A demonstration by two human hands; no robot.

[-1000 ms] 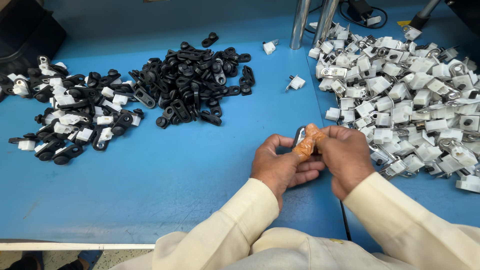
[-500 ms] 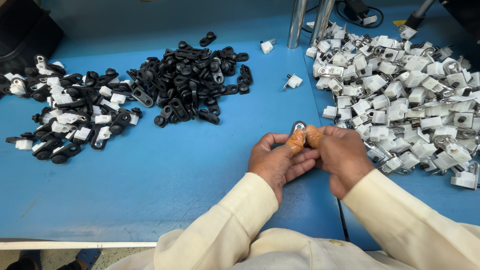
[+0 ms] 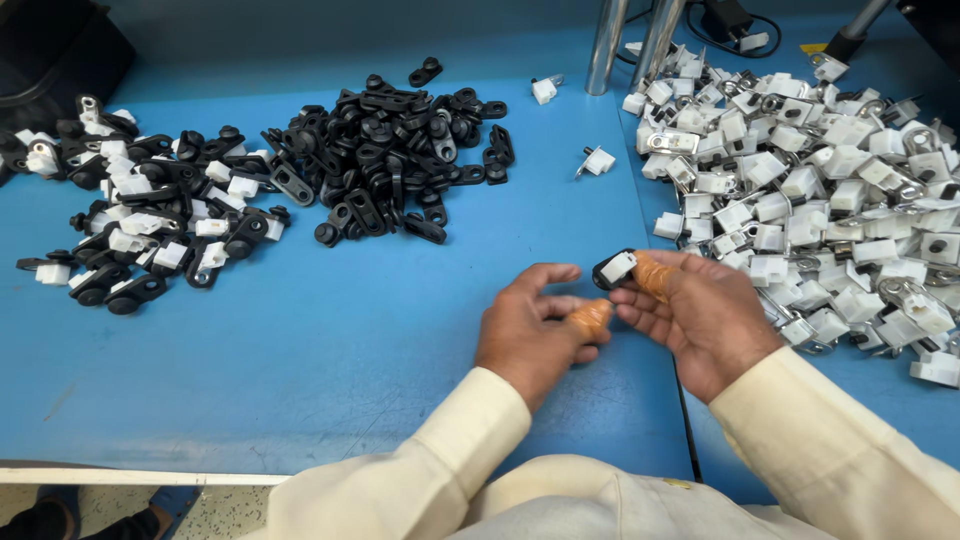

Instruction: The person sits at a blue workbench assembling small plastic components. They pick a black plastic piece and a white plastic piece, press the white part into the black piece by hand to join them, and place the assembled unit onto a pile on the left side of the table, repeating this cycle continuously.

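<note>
Right hand [image 3: 700,315] pinching a black-and-white clip assembly [image 3: 613,269], left hand [image 3: 535,325] loosely open beside it, empty, blue table [image 3: 330,340], black clip pile [image 3: 395,150] beyond.

You have no packages, signs or screens on your blue table [image 3: 300,350]; only a small yellow label [image 3: 812,48] lies at its far right edge.

A worker's right hand [image 3: 700,320] pinches a small black-and-white assembled clip [image 3: 613,269] above a blue table [image 3: 300,350], while the left hand [image 3: 535,330], one fingertip wrapped in orange tape, rests open beside it. A heap of black parts [image 3: 390,150] lies ahead, mixed assembled pieces [image 3: 140,225] at left, white-and-metal parts [image 3: 820,190] at right.
</note>
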